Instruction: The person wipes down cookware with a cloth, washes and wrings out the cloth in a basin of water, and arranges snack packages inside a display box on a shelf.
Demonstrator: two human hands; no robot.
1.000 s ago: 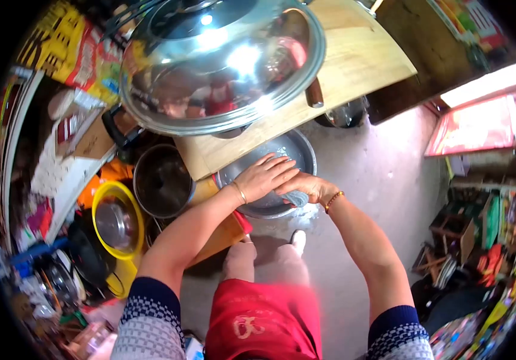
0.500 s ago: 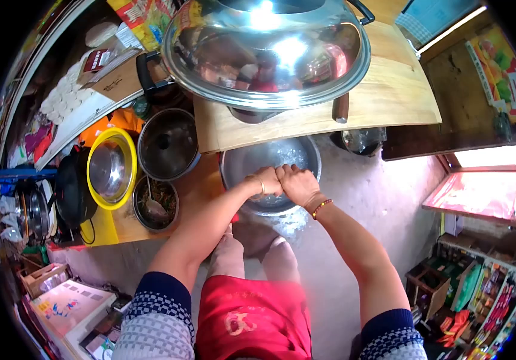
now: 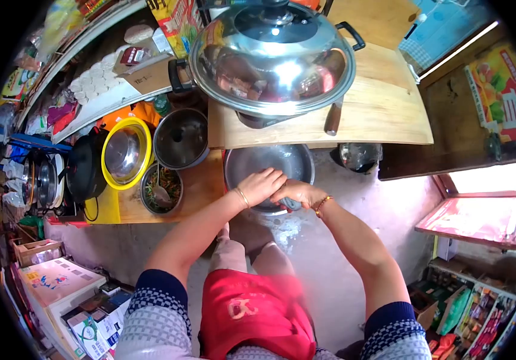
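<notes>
A blue-grey cloth (image 3: 290, 203) is bunched up over the near part of a large metal basin (image 3: 234, 165) on the floor. My right hand (image 3: 300, 193) is closed around it, with a bit of cloth showing below the fingers. My left hand (image 3: 262, 185) presses against the right hand from the left, its fingers bent over the right knuckles. Whether the left fingers also grip cloth is hidden. Wet patches shine on the floor just below the basin.
Above the basin, a wooden board (image 3: 384, 102) bears a lidded steel pan (image 3: 270, 66) and a brown-handled tool (image 3: 333, 117). To the left are a yellow-rimmed bowl (image 3: 127, 153), a dark pot (image 3: 181, 139) and a food pot with a spoon (image 3: 162, 189). A glass-like container (image 3: 359, 157) sits right of the basin.
The camera view has shifted, bringing more of the board and pan into sight. My hands have changed their hold from both closed together to the left laid over the right, with cloth showing again.
</notes>
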